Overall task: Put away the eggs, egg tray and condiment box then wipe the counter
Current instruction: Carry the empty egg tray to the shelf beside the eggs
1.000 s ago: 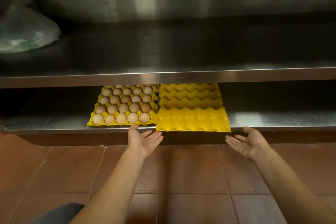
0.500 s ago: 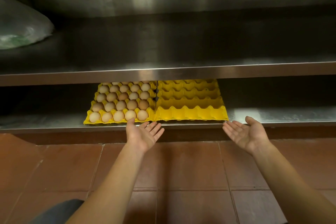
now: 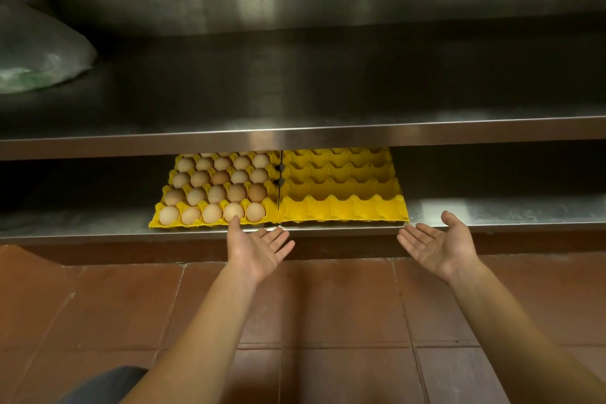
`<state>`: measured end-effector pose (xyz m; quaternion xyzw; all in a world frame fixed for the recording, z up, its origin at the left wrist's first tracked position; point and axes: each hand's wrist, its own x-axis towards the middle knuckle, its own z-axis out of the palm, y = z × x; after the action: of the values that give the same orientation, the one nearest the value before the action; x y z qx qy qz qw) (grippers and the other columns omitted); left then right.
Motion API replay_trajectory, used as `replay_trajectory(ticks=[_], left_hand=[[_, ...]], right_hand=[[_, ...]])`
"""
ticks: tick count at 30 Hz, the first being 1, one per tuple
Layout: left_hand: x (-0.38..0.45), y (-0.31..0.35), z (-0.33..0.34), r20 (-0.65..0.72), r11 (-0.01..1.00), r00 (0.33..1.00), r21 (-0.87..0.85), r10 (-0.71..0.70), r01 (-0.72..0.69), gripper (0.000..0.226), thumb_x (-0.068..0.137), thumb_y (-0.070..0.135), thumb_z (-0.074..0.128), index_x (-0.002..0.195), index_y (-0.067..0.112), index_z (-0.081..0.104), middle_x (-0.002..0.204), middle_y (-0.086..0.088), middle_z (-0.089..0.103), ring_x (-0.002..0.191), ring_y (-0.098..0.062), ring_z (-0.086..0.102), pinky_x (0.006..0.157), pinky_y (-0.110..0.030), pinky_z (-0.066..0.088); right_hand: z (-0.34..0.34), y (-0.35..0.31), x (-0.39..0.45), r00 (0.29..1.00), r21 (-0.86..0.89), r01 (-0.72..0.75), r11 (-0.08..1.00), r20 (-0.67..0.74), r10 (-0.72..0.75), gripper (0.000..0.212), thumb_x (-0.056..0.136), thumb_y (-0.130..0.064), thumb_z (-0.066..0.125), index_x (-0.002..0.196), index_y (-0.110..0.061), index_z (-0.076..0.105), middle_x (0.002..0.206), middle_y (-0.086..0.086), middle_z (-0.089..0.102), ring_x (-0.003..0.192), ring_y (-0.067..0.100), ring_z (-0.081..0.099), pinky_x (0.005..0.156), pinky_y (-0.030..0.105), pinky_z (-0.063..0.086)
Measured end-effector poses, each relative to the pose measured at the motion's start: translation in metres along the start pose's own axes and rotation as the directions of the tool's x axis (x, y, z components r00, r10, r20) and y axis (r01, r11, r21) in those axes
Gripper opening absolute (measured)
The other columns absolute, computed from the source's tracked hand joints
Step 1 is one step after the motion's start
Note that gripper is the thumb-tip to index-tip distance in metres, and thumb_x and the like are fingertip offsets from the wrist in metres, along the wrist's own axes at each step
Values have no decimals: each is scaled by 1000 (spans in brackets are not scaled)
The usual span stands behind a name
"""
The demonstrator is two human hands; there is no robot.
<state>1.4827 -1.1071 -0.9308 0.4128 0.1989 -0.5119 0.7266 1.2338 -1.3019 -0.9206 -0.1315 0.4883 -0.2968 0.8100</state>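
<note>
A: ok so where's everything sitting rn?

B: both yellow trays are sitting side by side on the lower steel shelf (image 3: 98, 226), edges touching. Full egg tray (image 3: 275, 203) w/ the eggs (image 3: 216, 188) on the left, empty egg tray (image 3: 341, 193) on the right, both partly tucked under the upper shelf (image 3: 295, 136).

A: and the hands?

B: left hand (image 3: 257, 244) is hovering palm-up, fingers straight, holding nothing, thumb tip right in front of the full tray's front edge. Right hand (image 3: 437, 241) is doing the same, palm-up and loose, just beside the empty tray's front right corner.

A: anything else?

B: plastic bag (image 3: 39, 52) is lying on the upper shelf far left, reddish tile floor (image 3: 328, 311) below.
</note>
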Motion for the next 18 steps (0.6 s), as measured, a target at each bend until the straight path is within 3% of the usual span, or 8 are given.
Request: replay_trajectory(ticks=[5,11,14,18], left_hand=[[-7,-3,10,-30,965,997,253,77,-67,81,97,68,24,150,9,39,154,-19,41,141,-34,41,105,-52,39],[-24,-12,26,-13,877,984,456,178,-153,71,100,64,22,138,14,54,152,-14,44,138,-28,44,110,-50,36],[-42,-22,44,24,747,945,606,327,-273,55,103,56,25,124,20,60,146,-8,51,133,-22,47,111,-45,35],[-68,-33,68,216,570,865,676,453,-467,48,106,48,25,120,24,65,138,0,59,130,-16,51,116,-44,33]], right_hand=[[5,9,-5,997,-120,-43,992,61,51,72,101,-53,35,152,-3,29,153,22,39,138,39,41,111,49,38],[15,18,-15,993,-237,-5,971,112,33,69,101,-53,37,150,-4,35,150,21,44,136,37,44,107,47,41],[24,22,-30,988,-373,86,924,154,-29,62,102,-50,38,146,-7,42,147,17,49,135,33,47,105,45,43],[33,25,-58,960,-478,247,843,240,-145,49,104,-45,35,134,-13,55,141,10,56,129,24,53,106,41,43]])
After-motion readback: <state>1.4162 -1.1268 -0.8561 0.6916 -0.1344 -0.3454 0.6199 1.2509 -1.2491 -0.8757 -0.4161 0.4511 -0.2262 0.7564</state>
